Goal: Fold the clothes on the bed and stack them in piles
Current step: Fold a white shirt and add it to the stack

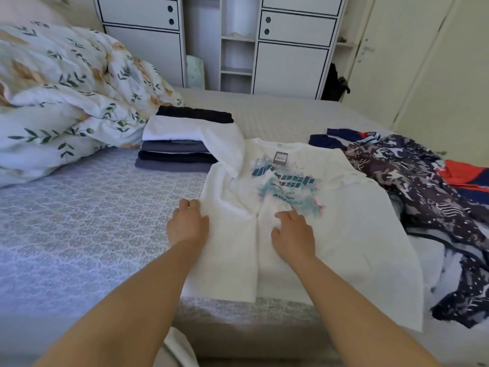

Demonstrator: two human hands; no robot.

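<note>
We see a white T-shirt with a teal and pink print spread flat on the near right part of the bed, its left side folded in over the middle. The left hand rests on that folded left edge, fingers straight and together, pressing down on the cloth. The right hand lies on the shirt's middle just below the print — its fingers loosely spread and flat, gripping nothing.

Just beyond the shirt's left sleeve stands a stack of folded clothes — white on top, grey and dark layers beneath, a black piece behind. To the right lies a heap of unfolded clothes, dark patterned, navy and red. A leaf-print duvet is bunched at the far left. Behind the bed stands a white cabinet with drawers and open shelves.
</note>
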